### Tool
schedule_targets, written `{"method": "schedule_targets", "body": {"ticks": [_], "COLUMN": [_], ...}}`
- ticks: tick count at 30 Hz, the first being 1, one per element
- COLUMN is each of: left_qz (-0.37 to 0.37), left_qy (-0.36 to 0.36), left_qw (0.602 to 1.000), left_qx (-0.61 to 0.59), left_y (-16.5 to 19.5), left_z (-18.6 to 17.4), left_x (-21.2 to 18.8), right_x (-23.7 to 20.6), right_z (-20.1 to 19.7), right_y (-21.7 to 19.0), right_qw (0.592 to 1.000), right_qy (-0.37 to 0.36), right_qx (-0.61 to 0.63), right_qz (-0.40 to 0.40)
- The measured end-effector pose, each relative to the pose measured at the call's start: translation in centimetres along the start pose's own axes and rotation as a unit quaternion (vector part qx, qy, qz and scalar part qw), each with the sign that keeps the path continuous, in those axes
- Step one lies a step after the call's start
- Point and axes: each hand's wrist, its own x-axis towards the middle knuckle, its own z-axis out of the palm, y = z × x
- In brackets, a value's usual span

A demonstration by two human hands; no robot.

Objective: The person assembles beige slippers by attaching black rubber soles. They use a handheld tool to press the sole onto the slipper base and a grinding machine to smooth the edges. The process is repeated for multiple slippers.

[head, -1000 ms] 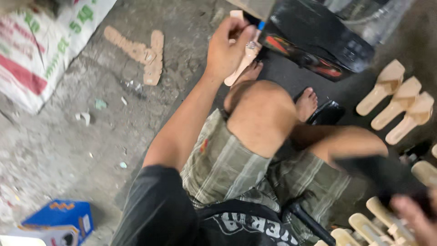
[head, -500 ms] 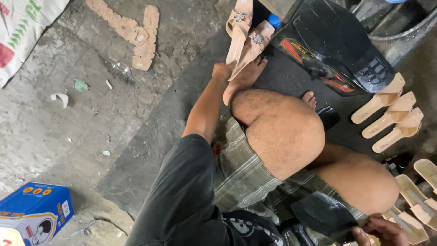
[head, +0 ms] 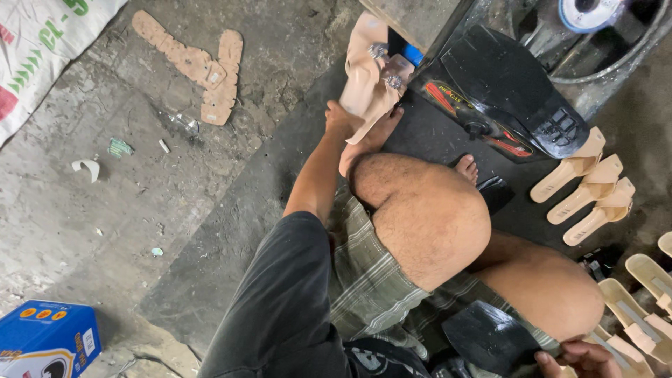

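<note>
Since half a second ago the left hand (head: 341, 117) has stayed at the beige sandal (head: 371, 77), fingers closed on its lower end, while the view has shifted so the blue box (head: 45, 339) sits lower left. At the bottom edge the right hand (head: 577, 357) pinches a black sole (head: 490, 336) beside the bent knee (head: 427, 217). Beige heels (head: 588, 185) lie in a row beyond the black machine (head: 504, 91).
</note>
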Motion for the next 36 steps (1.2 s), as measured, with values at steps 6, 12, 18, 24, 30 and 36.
{"method": "schedule_targets", "body": {"ticks": [6,12,18,24,30,36], "left_qz": [0.034,0.187,0.372,0.541,0.553,0.612], "left_qy": [0.016,0.026,-0.003,-0.161,-0.231,-0.038], "left_qw": [0.978,0.963,0.925,0.805,0.758,0.79], "left_qx": [-0.205,-0.19,0.076,0.184,0.256,0.021], "left_y": [-2.7,-7.0,-3.0,5.2,9.4,8.8], "left_z": [-0.4,-7.4,-16.8,-19.8,-18.4,-13.0], "left_x": [-0.1,-6.6,-18.7,-28.8,-29.6,-27.5], "right_x": [0.1,4.1,6.7,6.7,7.9,16.4], "right_z": [-2.5,-2.8,1.1,3.2,1.1,1.2], "right_y": [0.4,-7.9,-26.7,-37.4,-35.5,-30.6], "right_qw": [0.992,0.951,0.786,0.707,0.74,0.777], "right_qy": [-0.046,-0.001,-0.081,-0.056,-0.09,-0.046], "right_qx": [-0.108,-0.282,-0.262,-0.404,-0.388,-0.42], "right_qz": [-0.04,-0.124,-0.554,-0.577,-0.542,-0.466]}}
